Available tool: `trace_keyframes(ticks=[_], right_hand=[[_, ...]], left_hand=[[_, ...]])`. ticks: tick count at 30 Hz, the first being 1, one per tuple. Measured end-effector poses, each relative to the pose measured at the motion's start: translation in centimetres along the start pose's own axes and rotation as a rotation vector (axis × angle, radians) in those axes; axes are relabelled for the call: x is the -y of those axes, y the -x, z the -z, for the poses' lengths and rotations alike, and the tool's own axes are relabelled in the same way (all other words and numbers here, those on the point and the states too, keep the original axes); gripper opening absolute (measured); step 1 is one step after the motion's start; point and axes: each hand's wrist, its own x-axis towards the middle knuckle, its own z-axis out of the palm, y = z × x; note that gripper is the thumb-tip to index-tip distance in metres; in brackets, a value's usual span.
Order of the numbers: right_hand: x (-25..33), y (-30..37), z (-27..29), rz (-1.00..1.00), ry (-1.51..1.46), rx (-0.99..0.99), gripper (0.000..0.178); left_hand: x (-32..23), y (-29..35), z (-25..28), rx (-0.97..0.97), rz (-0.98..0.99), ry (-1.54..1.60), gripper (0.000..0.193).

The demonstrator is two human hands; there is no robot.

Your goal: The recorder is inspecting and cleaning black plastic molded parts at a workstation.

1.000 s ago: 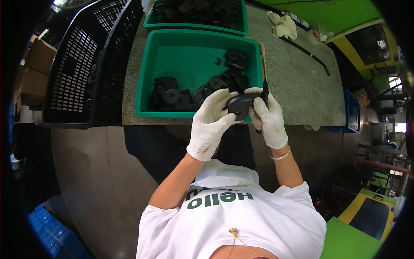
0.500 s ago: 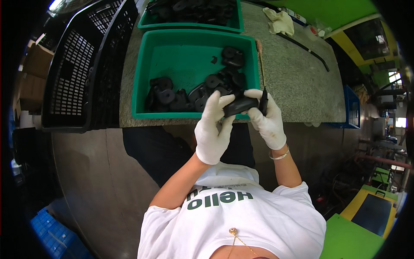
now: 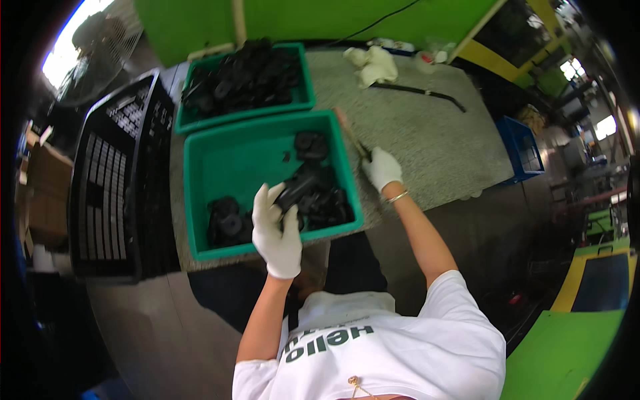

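The left hand (image 3: 275,233), in a white glove, is over the near rim of the front green tub (image 3: 233,157). Its fingers and thumb are spread in a loose curve, with a black part (image 3: 300,187) between them, slanting away toward the right; whether they grip it or only touch it, I cannot tell. The right hand (image 3: 384,168), also gloved, is just outside the tub, a little farther out, its fingers curled around the dark end of a thin stick (image 3: 352,133) that points away from it. The black part lies between the two hands, right by the left and apart from the right.

More black pieces (image 3: 227,219) lie in the tub, some left of the left hand, others to its right. Under the right hand is a grey table (image 3: 427,153), and left of the left hand stands a black crate (image 3: 103,193). Beyond both hands are a heaped back tub (image 3: 308,87), a bent black tube (image 3: 427,91), a pale cloth (image 3: 375,67) and a green wall (image 3: 287,23).
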Motion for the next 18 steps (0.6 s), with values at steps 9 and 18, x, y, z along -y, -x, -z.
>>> trace_keyframes(ticks=[9, 18], right_hand=[[-9.1, -3.8, 2.4, 0.082, -0.641, -0.262, 0.029], [-22.9, -18.4, 20.7, -0.132, -0.063, -1.075, 0.022]], left_hand=[[0.6, -1.8, -0.6, -0.05, 0.172, 0.001, 0.063], [0.1, -1.4, -0.6, -0.119, 0.269, -0.078, 0.065]])
